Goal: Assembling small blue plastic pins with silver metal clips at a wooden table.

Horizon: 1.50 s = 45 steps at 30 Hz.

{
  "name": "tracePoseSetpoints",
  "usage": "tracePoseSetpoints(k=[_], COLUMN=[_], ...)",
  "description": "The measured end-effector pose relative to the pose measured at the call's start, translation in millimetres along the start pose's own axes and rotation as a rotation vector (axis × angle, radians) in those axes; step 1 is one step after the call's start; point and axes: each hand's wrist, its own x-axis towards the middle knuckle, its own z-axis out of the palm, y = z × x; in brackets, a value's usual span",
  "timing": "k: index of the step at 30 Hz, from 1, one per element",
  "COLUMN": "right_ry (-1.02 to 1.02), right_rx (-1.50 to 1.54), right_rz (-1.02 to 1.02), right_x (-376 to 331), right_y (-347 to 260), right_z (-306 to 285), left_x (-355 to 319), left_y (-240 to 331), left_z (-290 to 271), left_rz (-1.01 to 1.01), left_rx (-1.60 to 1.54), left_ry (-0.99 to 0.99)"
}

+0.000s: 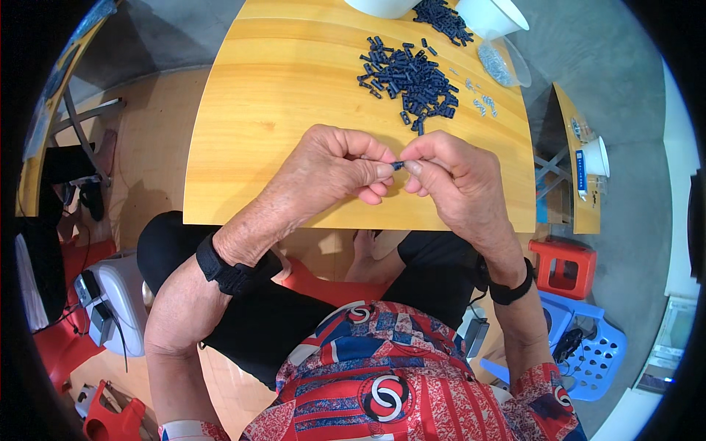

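Note:
Over the near part of the wooden table (265, 147), my two hands meet fingertip to fingertip. Between them is a small dark plastic piece (398, 165), mostly covered by the fingers. My left hand (331, 165) pinches one end of it with thumb and forefinger. At its other end, the thumb and forefinger of my right hand (460, 180) are closed; any smaller part in that pinch is hidden. Just beyond the hands lies a loose pile of similar dark plastic pieces (419, 82). Small shiny metal parts (482, 106) are scattered to the pile's right.
A second dark pile (441, 18) lies at the far edge, between a white tub (381, 6) and a white bucket (496, 16). A clear bowl (521, 62) of shiny bits stands near the right edge. A red stool (563, 268) and blue chair (599, 353) are at the right.

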Motion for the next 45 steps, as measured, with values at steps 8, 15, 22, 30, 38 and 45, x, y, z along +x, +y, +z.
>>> tracePoseSetpoints(k=[8,15,22,30,38,45], right_ry=[-0.094,-0.093,-0.095,0.041,0.190,0.230], right_rx=[-0.210,-0.258,-0.060,0.268,0.023,-0.081], right_rz=[-0.160,-0.229,0.017,0.079,-0.117,-0.163], right_x=[3.5,8.2,9.3,1.8,0.5,2.4], right_y=[-2.4,2.0,-0.7,14.6,14.0,15.0], right_z=[-2.9,1.1,1.9,1.8,16.0,22.7], left_x=[1.8,4.7,6.1,3.0,3.6,2.8], left_y=[-4.6,-3.2,-4.3,1.3,-1.5,-2.3], left_z=[0.8,3.8,0.6,-0.9,-1.2,0.7], left_rz=[-0.017,-0.052,-0.051,-0.032,-0.023,-0.027], left_rx=[0.044,-0.010,-0.026,-0.040,-0.070,-0.122], left_ry=[-0.007,0.060,0.067,0.071,0.066,0.076])
